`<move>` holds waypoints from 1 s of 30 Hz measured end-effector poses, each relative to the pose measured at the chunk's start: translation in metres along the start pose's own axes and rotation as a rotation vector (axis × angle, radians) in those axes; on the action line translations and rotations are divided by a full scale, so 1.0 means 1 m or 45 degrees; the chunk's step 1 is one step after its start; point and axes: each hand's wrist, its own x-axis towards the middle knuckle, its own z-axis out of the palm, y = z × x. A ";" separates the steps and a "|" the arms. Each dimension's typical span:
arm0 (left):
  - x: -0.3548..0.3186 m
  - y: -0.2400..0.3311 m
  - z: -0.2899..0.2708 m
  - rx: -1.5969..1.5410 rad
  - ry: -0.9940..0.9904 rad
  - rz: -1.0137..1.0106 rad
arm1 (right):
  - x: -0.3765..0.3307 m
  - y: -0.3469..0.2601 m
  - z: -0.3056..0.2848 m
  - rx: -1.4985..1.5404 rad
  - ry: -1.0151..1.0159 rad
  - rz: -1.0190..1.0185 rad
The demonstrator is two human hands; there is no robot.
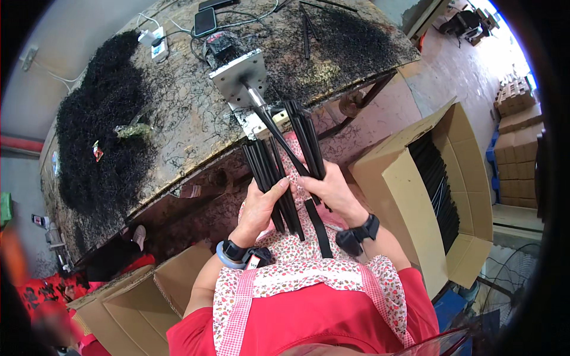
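Two bundles of long black strips are held over the lap, in front of a workbench. The left hand (259, 204) is closed around one bundle of black strips (267, 172), thumb across the front; the strips run up and away from the grip, slightly leftward, toward a metal fixture (240, 77) on the bench edge. The right hand (332, 193) is clamped on a second bundle (306, 139), just beside the first, its long axis pointing up to the fixture's rod. Beyond the right hand, an open cardboard box (398, 178) of similar strips is seen.
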 end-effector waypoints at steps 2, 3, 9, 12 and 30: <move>0.000 0.001 0.000 0.137 -0.029 0.078 | 0.005 -0.003 -0.001 0.032 -0.022 0.081; 0.001 0.003 0.001 0.138 -0.029 0.081 | 0.006 -0.003 -0.001 0.048 -0.035 0.120; 0.016 0.017 0.010 0.122 0.146 0.190 | -0.008 0.011 0.003 0.058 -0.104 0.135; 0.015 0.016 0.010 0.125 0.146 0.210 | -0.028 -0.006 0.023 0.191 -0.134 0.103; 0.039 0.003 0.021 0.062 0.115 0.227 | -0.010 0.001 0.002 0.093 -0.024 0.190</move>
